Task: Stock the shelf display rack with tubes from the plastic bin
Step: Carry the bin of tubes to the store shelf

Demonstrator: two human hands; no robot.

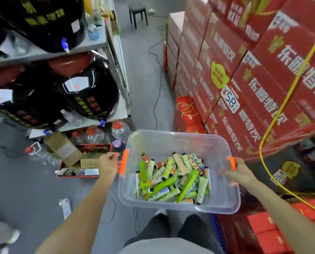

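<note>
— Orange, stiff plastic: that's the left handle (124, 161). What has hold of it?
— The left hand (108, 165), fingers curled round it. The right hand (239, 173) grips the right handle (232, 163) the same way.
— So 2 hands carry the plastic bin (171, 142)?
— Yes. It's clear, round-cornered and held above the person's knees. Inside lies a loose heap of soft tubes (173, 178), green and patterned, with small black caps.
— And beyond the bin?
— Right of it, glossy red cartons (263, 79) in stacks. Left of it, bulging black jars (90, 88) on grey shelves (96, 44).

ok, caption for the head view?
Left hand and right hand hold a plastic bin of tubes by its orange handles beside stacked red cartons.
</note>
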